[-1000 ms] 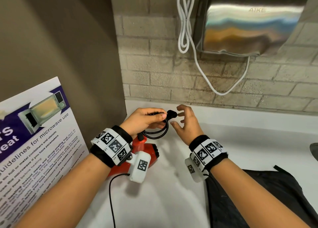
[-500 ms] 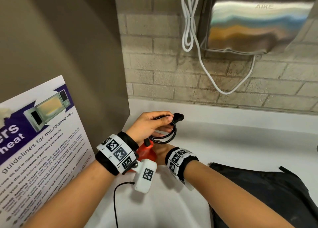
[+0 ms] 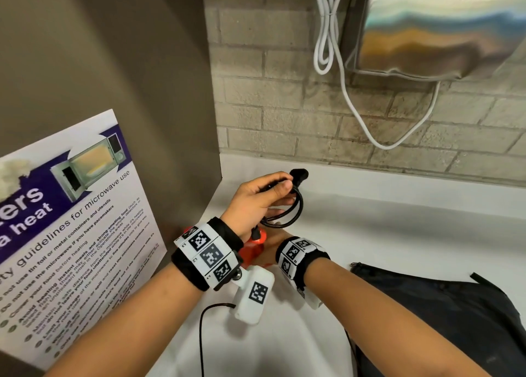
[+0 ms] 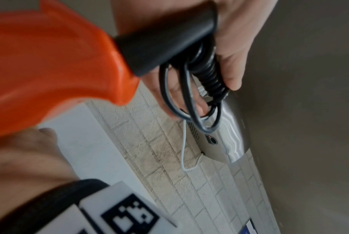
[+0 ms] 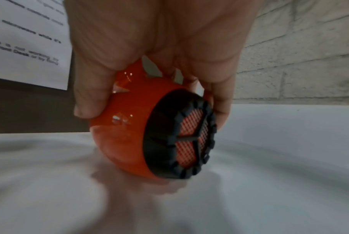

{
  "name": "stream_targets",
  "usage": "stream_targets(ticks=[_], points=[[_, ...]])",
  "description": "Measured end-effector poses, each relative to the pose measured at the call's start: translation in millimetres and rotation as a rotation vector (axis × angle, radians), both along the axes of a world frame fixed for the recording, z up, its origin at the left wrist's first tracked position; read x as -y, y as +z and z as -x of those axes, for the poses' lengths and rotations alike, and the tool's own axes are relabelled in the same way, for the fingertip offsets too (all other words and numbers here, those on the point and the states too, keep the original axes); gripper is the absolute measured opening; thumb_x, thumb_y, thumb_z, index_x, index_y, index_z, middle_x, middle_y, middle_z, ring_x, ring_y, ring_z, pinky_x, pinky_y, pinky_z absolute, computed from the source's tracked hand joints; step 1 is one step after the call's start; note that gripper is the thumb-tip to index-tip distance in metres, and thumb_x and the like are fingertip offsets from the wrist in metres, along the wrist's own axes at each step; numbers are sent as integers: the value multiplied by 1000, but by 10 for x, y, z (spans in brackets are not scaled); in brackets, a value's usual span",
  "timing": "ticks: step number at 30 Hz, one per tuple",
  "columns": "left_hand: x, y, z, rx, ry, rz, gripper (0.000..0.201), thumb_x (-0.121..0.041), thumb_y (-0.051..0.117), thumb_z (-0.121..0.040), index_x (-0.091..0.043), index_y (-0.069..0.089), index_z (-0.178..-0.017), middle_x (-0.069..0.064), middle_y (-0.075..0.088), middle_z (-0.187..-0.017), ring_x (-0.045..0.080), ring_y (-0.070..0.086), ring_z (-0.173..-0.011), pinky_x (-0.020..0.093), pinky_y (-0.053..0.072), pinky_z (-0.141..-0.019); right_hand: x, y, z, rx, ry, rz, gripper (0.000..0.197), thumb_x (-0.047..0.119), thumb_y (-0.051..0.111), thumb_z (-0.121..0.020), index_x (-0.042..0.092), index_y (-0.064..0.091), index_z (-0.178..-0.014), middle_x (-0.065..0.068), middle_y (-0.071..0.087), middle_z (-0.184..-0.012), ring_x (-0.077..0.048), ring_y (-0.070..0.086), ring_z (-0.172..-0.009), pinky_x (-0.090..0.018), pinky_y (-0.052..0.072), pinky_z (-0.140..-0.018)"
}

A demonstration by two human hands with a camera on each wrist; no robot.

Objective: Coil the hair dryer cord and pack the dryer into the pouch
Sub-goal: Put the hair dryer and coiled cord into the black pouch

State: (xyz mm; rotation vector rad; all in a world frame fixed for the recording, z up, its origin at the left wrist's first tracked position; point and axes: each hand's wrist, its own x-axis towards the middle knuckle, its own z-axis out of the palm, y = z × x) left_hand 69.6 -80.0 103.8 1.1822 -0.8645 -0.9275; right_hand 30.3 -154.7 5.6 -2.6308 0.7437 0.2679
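The hair dryer [image 3: 252, 248], orange with black trim, sits near the back left corner of the white countertop [image 3: 398, 223], mostly hidden under my wrists in the head view. My left hand [image 3: 256, 200] is curled around the coiled black cord [image 3: 287, 214], with the plug [image 3: 299, 175] poking out past my thumb. My right hand [image 3: 270, 247] reaches under it onto the dryer. The black pouch [image 3: 455, 314] lies flat toward the front right edge of the countertop, apart from the dryer. A microwave guidelines poster [image 3: 71, 220] leans against the left wall, and a steel hand dryer [image 3: 441, 32] with a white cable [image 3: 330, 35] hangs on the brick wall behind.

From my left wrist, the cord [image 4: 189, 98] loops hang through my fingers [image 4: 229, 63], bunched against the black handle end [image 4: 165, 42] of the orange body [image 4: 49, 63].

From my right wrist, my hand [image 5: 153, 39] grips the dryer's rear barrel [image 5: 125, 126] from above, thumb on one side, fingers on the other; the black intake grille [image 5: 193, 139] faces the camera, and the body rests on the countertop [image 5: 269, 158].
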Motion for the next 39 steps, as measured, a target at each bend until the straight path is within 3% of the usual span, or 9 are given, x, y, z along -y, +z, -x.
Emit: stream_targets(ticks=[2,7,10,16,24,29,33,37,39], points=[[-13,-19,-14,-65,51,19,13,-10,58,-85,-20,64,-87,-10,68,-64,6,65,-61,18,53,-59,52,-41,60,-9,-46,-6,60,36,72,-70,20,49,-123,-10,50,-130,-31,41,-125,-42,33,-108],[-87,-68,-136,-240,147,35,13,-7,58,-84,-19,63,-86,1,67,-84,6,63,-62,26,54,-60,246,-118,279,12,-298,4,86,40,80,-54,20,37,-125,-8,40,-123,-32,44,-108,-34,45,-89],[-131,-123,-229,-288,236,18,11,-9,59,-84,-19,63,-87,3,65,-89,4,65,-59,24,55,-59,324,-133,381,14,-361,53,91,41,83,-45,14,31,-115,-10,40,-118,-32,45,-107,-42,49,-87],[-258,-323,-441,-349,377,-71,6,-14,61,-84,-19,64,-86,3,65,-83,1,63,-54,18,54,-52,377,-130,541,-30,-433,114,93,48,80,-47,21,26,-118,-4,50,-118,-32,46,-109,-44,44,-86],[-432,-786,-645,-216,423,-356,6,-15,59,-86,-20,62,-86,1,64,-80,-1,61,-47,18,49,-50,291,-169,692,-79,-456,127,103,42,78,-59,37,10,-137,-7,31,-129,-37,43,-111,-48,48,-85],[-479,-983,-742,-58,300,-546,9,-19,51,-92,-21,57,-87,-2,63,-84,10,58,-67,25,42,-62,198,-227,758,-115,-440,225,100,42,77,-62,34,11,-136,-10,29,-129,-36,41,-110,-47,48,-82],[-478,-1061,-750,-17,97,-669,11,-13,43,-95,-20,49,-102,0,64,-90,16,59,-72,21,49,-47,123,-248,818,-107,-425,199,91,37,72,-72,34,10,-138,-13,20,-140,-39,44,-110,-47,51,-84],[-497,-1175,-797,55,-24,-781,26,-6,40,-94,-18,46,-117,1,63,-93,21,58,-84,40,48,-87,78,-227,903,-98,-365,179,89,36,71,-73,35,11,-139,-12,12,-145,-40,42,-113,-48,49,-90],[-515,-1198,-820,143,-73,-835,29,-2,38,-94,-18,47,-116,1,62,-93,22,56,-86,42,44,-93,40,-217,920,-95,-330,179,88,40,69,-74,35,10,-139,-12,9,-147,-41,39,-115,-49,49,-91]])
